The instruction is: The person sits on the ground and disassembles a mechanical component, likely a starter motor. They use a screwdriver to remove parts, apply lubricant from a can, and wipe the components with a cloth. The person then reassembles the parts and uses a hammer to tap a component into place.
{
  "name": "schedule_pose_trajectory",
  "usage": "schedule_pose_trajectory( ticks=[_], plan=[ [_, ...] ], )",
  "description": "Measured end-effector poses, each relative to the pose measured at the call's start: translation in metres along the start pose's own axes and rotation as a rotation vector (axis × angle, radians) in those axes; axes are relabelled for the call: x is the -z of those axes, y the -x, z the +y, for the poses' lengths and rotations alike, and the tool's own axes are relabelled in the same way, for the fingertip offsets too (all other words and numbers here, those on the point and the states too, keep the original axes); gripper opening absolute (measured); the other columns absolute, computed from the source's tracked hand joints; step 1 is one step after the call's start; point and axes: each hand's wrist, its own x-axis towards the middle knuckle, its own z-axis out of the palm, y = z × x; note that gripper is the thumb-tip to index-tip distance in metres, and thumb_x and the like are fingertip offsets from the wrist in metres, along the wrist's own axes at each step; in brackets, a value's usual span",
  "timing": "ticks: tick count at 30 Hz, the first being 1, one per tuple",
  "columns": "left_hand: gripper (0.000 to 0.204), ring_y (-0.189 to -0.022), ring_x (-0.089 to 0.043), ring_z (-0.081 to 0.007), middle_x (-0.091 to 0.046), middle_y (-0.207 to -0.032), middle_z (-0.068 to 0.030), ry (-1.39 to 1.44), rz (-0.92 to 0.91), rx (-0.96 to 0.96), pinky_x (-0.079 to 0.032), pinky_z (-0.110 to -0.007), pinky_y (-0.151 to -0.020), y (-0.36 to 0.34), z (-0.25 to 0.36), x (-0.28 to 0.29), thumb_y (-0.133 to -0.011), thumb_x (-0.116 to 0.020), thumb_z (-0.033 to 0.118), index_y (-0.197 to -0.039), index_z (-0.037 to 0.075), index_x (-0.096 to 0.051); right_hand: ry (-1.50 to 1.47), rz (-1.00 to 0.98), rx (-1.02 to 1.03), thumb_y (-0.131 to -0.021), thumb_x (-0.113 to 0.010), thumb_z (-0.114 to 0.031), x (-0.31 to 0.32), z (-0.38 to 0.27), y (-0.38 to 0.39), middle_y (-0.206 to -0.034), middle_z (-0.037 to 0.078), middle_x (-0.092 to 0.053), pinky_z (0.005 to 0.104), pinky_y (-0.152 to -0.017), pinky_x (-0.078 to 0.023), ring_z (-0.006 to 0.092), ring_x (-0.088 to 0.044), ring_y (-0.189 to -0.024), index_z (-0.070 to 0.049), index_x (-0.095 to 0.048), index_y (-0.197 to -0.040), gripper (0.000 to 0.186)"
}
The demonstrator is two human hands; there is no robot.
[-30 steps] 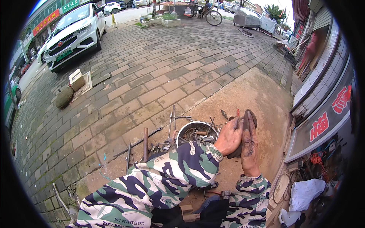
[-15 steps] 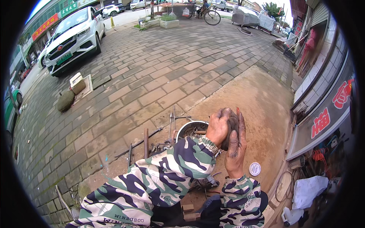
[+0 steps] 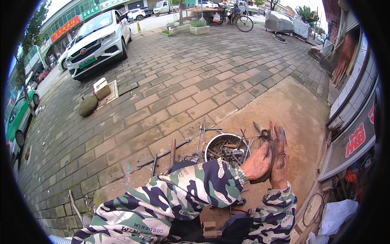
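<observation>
My left hand (image 3: 259, 162) is closed on a dark, curved flat piece (image 3: 266, 176), its fingers bent against one side. Against the other side lies my right hand (image 3: 279, 160), palm inward and blackened fingers stretched upward. The piece's kind cannot be made out, since both hands cover most of it. Just left of the hands, a round metal basin (image 3: 209, 149) holds several loose metal parts and tools. A dark pointed tool (image 3: 256, 127) and a thin red item (image 3: 271, 125) show beyond my fingertips.
Left of the basin lie a brown rod (image 3: 172, 151), a long dark bar (image 3: 165, 153) and a T-handled wrench (image 3: 204, 129). A glass-fronted sign panel (image 3: 345, 150) and white plastic bag (image 3: 337, 213) border the right. Stones (image 3: 88, 105) and a white car (image 3: 97, 42) stand farther left.
Both hands now appear farther right and slightly lower, still together around the dark piece. More of the basin's contents shows. The surroundings have also shifted right in the picture.
</observation>
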Motion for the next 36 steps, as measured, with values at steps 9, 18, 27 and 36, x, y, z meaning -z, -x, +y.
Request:
schedule_pose_trajectory(
  ticks=[9, 18, 27, 36],
  plan=[
    [0.046, -0.112, -0.052, -0.0344, -0.05, -0.116, -0.0205, 0.23, 0.22, -0.072, -0.04, -0.037, -0.097, -0.012, 0.026, 0.016, -0.106, -0.04, 0.039, -0.124, -0.003, -0.046, 0.153, 0.181, 0.084, -0.104, -0.034, -0.053, -0.025, 0.005, 0.013, -0.156, 0.019, -0.029, 0.0413, -0.117, -0.025, 0.0323, -0.033, -0.143, -0.001, -0.026, -0.153, 0.072],
    [0.079, -0.137, -0.04, -0.0216, -0.042, -0.15, -0.0105, 0.953, -0.127, 0.218, -0.031, -0.035, -0.114, -0.022, 0.041, 0.046, -0.099, -0.037, 0.064, -0.154, 0.007, -0.03, 0.319, 0.231, 0.182, -0.095, -0.062, -0.032, -0.047, -0.006, 0.02, -0.12, 0.018, -0.053, 0.0424, -0.099, -0.042, 0.0342, -0.054, -0.114, -0.002, -0.051, -0.135, 0.051],
    [0.079, -0.123, -0.047, -0.0144, -0.05, -0.135, -0.0067, 0.945, -0.134, 0.24, -0.033, -0.03, -0.11, -0.013, 0.043, 0.034, -0.101, -0.031, 0.065, -0.154, 0.007, -0.032, 0.295, 0.323, 0.286, -0.084, -0.064, -0.022, -0.045, 0.002, 0.024, -0.099, 0.014, -0.057, 0.0399, -0.083, -0.047, 0.0303, -0.059, -0.092, -0.001, -0.06, -0.116, 0.038],
    [0.063, -0.145, -0.024, -0.0215, -0.027, -0.156, -0.0159, 0.446, -0.275, -0.073, -0.018, -0.031, -0.119, 0.01, 0.031, 0.017, -0.108, -0.033, 0.04, -0.152, -0.004, -0.023, 0.128, 0.506, 0.232, -0.091, -0.056, 0.0, -0.016, 0.028, -0.003, -0.105, 0.01, -0.061, 0.0321, -0.085, -0.049, 0.0212, -0.062, -0.095, 0.003, -0.06, -0.118, 0.028]
  ],
)
